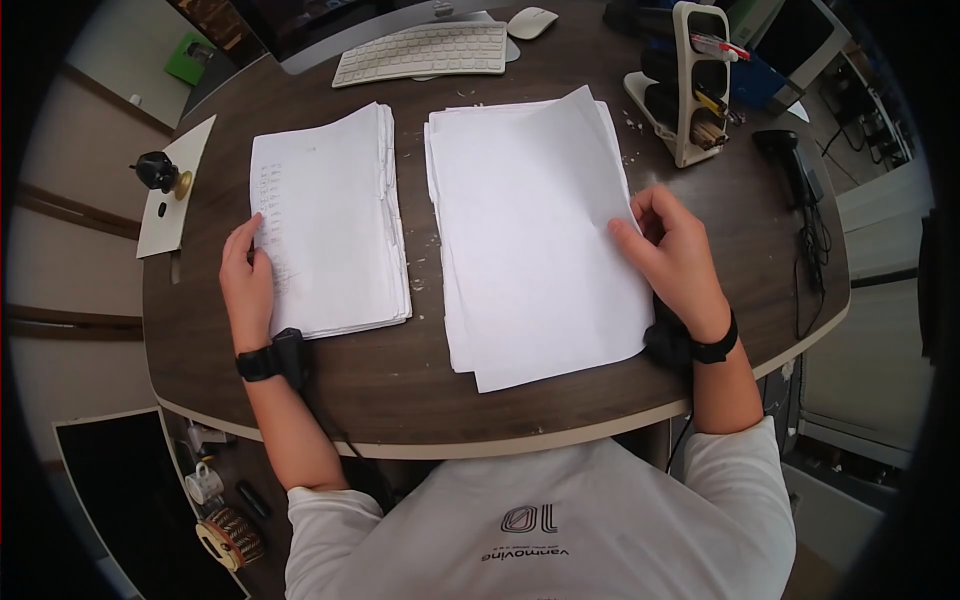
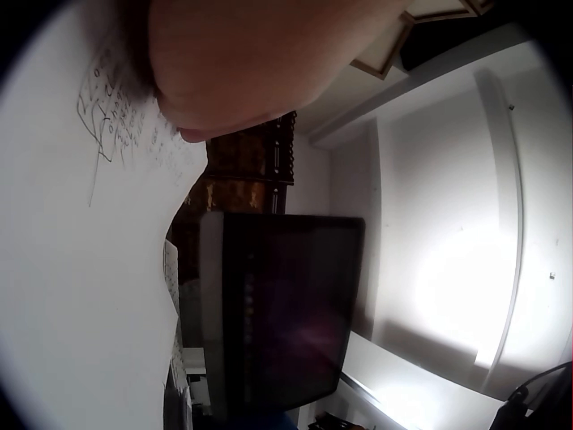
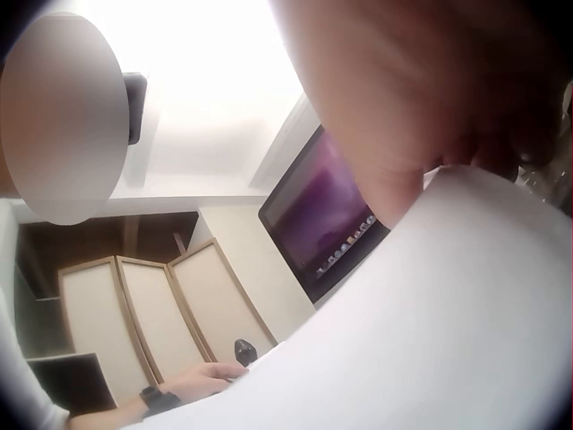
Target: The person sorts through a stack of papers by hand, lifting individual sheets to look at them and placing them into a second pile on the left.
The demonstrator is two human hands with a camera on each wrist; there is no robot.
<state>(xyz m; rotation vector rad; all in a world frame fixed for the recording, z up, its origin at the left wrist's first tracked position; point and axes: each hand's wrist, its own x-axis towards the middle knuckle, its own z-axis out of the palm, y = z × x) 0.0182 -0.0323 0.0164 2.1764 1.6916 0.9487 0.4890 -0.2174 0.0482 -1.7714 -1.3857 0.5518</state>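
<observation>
Two stacks of paper lie side by side on the desk. On the left stack (image 1: 330, 220), the top page has handwriting (image 2: 116, 116) along its left side. My left hand (image 1: 247, 280) rests at that stack's left edge, fingers touching the page. The right stack (image 1: 455, 345) has a blank white sheet (image 1: 540, 230) on top, its far right corner bent up. My right hand (image 1: 675, 250) pinches this sheet at its right edge, between thumb and fingers. In the right wrist view, the sheet bulges upward beside the hand (image 3: 430, 98).
Behind the stacks are a keyboard (image 1: 420, 53), a mouse (image 1: 532, 22) and a monitor (image 2: 286, 313). A pen holder (image 1: 690, 90) stands at the back right. A corded handheld scanner (image 1: 790, 165) lies at the right edge. White scraps dot the desk (image 1: 420, 390).
</observation>
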